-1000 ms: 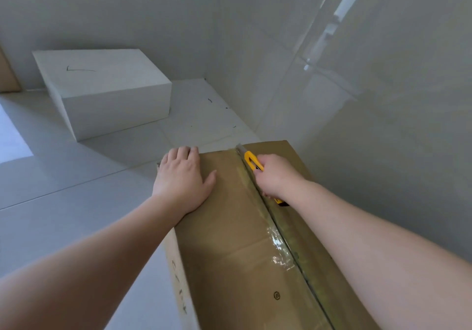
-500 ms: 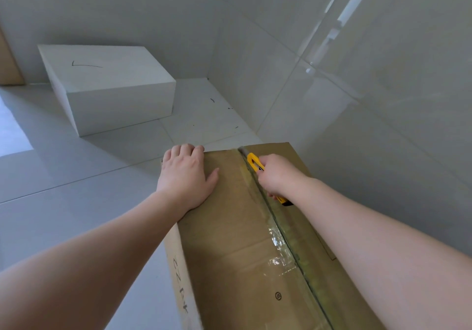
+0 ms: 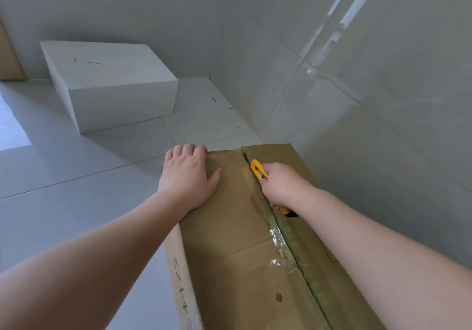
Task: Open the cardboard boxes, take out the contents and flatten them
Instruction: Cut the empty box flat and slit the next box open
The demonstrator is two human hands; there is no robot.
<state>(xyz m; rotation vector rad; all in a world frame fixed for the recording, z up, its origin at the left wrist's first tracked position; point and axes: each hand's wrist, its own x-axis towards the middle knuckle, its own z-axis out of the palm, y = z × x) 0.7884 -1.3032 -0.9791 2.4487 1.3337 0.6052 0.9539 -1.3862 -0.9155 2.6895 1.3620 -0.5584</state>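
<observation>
A long brown cardboard box [image 3: 229, 248] lies on the floor in front of me, its top flaps closed along a taped centre seam [image 3: 283, 242]. My left hand [image 3: 187, 176] presses flat on the left flap, fingertips curled over the far edge. My right hand [image 3: 282, 187] grips a yellow utility knife [image 3: 258, 168] whose tip sits on the seam near the box's far end. The knife's black rear end shows below my wrist.
A closed white box [image 3: 112, 84] stands on the tiled floor at the back left. A glossy tiled wall [image 3: 357, 99] runs close along the brown box's right side. A brown panel edge [image 3: 7, 56] shows at the far left.
Both hands stay almost where they were; the knife remains at the far end of the seam. The view has shifted slightly, showing more of the box's left side.
</observation>
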